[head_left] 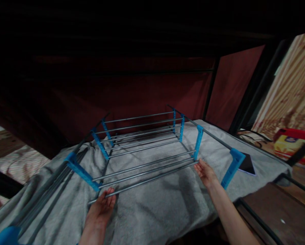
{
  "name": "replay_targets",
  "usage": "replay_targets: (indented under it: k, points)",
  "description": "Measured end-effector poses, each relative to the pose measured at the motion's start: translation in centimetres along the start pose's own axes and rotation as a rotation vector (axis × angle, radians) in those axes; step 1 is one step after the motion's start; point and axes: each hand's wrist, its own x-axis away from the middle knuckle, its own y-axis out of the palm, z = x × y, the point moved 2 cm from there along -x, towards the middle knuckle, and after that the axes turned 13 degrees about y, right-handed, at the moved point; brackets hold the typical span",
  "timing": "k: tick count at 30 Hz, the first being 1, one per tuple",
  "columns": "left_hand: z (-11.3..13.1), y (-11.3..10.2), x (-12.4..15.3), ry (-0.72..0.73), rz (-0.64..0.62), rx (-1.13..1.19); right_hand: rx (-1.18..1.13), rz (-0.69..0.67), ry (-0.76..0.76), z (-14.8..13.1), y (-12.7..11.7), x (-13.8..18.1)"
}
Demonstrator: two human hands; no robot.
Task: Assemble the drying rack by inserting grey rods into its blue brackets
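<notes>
A rack frame of grey metal tubes and blue plastic brackets (199,141) lies on a grey cloth (152,217). Across its near side runs a loose-looking metal tube (152,179). Its left part rests in the curled fingers of my left hand (102,204), with the tip sticking out to the left. My right hand (204,172) pinches the right end, just below a blue bracket. Whether that end sits in the bracket I cannot tell. Nearest me on the right stands another blue bracket (232,168), with no crossbar joined to it.
Several loose tubes (50,190) lie on the cloth at left, by a blue piece (6,236) in the corner. A dark phone or tablet (247,164) lies behind the right bracket. Dark red panels (142,95) close off the back. A red and yellow packet (293,144) is at far right.
</notes>
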Motion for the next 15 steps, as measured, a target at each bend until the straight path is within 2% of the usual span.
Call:
replay_targets:
  k: [4, 8, 12, 15]
  points:
    - [0.2, 0.6, 1.3, -0.073, 0.085, 0.005, 0.022, 0.002, 0.012, 0.0, -0.2, -0.1]
    - [0.1, 1.0, 2.2, -0.097, 0.075, 0.027, 0.046, 0.004, 0.014, 0.0, -0.3, -0.3]
    - [0.3, 1.1, 2.8, 0.043, 0.029, 0.067, 0.04, -0.058, -0.043, -0.3, -0.5, -0.6]
    - [0.6, 1.4, 3.4, 0.118, 0.007, 0.063, 0.039, -0.059, -0.029, -0.4, -0.5, -0.7]
